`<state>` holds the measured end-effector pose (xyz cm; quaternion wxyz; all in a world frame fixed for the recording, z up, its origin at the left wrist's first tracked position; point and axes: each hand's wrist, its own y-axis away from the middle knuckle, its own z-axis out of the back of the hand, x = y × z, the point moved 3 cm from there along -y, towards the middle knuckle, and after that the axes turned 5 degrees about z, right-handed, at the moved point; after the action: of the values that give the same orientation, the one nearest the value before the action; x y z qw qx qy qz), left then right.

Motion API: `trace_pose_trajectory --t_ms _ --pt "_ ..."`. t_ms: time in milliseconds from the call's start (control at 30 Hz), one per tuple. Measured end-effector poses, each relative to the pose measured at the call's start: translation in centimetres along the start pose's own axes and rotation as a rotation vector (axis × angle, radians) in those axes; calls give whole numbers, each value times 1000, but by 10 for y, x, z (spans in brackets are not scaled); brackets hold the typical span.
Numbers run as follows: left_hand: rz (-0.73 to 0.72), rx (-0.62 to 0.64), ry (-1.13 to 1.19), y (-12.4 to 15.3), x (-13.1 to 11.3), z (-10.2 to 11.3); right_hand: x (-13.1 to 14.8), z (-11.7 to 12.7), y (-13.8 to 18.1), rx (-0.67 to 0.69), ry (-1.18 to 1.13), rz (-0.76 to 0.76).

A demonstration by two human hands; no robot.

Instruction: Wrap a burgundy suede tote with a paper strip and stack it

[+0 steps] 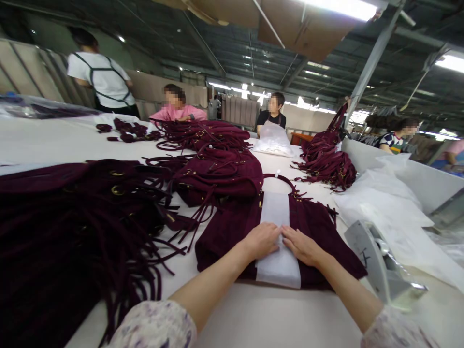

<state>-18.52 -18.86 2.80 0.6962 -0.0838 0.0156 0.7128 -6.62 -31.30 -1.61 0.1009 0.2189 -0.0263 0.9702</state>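
A burgundy handbag [223, 237] lies flat on the table in front of me, its curved handle [288, 180] pointing away. Down its middle runs a white strip [278, 270], paper-like, from near the handle to the bag's near edge. My left hand [264, 240] rests on the strip's left side, fingers laid flat. From the other side my right hand [300, 245] presses flat on the strip and the bag, fingertips almost meeting the left ones. Neither hand grips anything that I can see.
Piled burgundy bags with fringes [83, 208] fill the left; more bags [221, 174] lie beyond. A tape dispenser [369, 258] stands right, near white sheets [384, 203]. Straps with clips [326, 162] heap at the far right. Several people work around the white table [261, 319].
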Motion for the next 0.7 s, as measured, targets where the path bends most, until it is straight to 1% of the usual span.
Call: trace_pose_trajectory --t_ms 100,200,267,333,400,467,533,600,633,700 --pt "29 -1 -30 14 6 12 4 -1 -5 23 36 1" --pt "-3 -13 -27 27 13 17 17 11 -10 -1 20 -6" --pt "3 -16 0 28 22 15 21 28 -10 -40 9 -37" --pt "11 -26 43 24 31 11 14 57 -1 -117 6 -104" --pt "6 -37 96 19 38 6 -5 95 28 -240 23 -240" --pt "3 -39 140 17 42 4 -32 133 76 -368 54 -444" --pt "13 -38 167 16 43 4 -61 161 130 -434 65 -675" --pt "19 -38 186 16 42 5 -87 171 173 -411 14 -858" --pt "19 -39 197 15 42 5 -96 170 188 -387 -28 -931" --pt "14 -42 218 15 43 4 -107 160 204 -347 -128 -1035"
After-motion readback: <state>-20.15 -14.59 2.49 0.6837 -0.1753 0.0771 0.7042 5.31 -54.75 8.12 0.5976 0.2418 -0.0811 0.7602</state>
